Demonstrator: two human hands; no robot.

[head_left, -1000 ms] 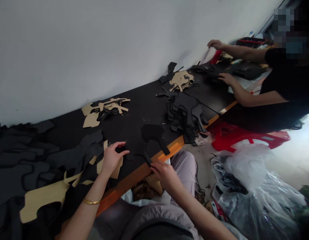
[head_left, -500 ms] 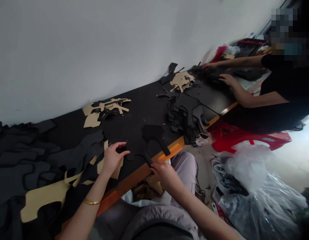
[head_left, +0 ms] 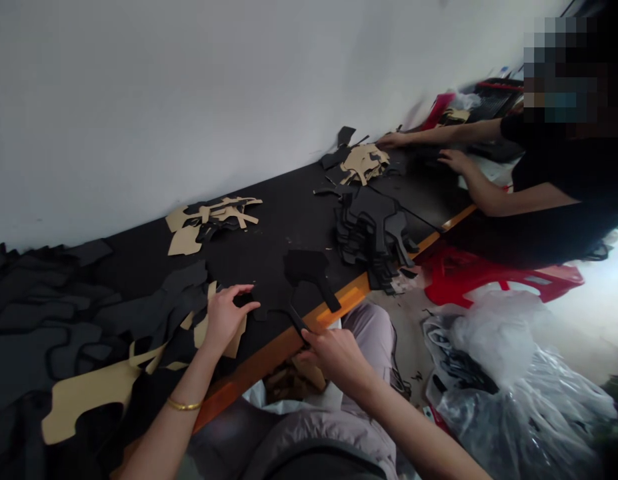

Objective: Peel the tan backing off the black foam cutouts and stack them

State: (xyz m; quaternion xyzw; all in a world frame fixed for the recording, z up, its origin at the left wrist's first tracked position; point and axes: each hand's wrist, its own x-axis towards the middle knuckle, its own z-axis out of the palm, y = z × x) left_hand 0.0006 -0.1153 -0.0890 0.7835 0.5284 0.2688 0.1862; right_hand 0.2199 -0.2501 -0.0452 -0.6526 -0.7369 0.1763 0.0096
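Observation:
A thin black cut piece, like foam or sheet material, lies near the front edge of the table. My left hand curves its thumb and index finger around the left end of this piece, with a small gap between the tips; the contact is dark and hard to see. My right hand pinches the piece's narrow arm at the orange table edge. Just beyond lies a wider black section with another arm; whether it is part of the same piece is unclear.
Black cut pieces and tan sheet scraps cover the left. A staggered stack of black pieces stands at right. More tan scraps lie toward the wall. A co-worker's hands, a red stool and plastic bags are beyond.
My right hand has shifted slightly rightward and down along the narrow arm. My left hand stays put. The co-worker's far hand has moved left to the tan scraps.

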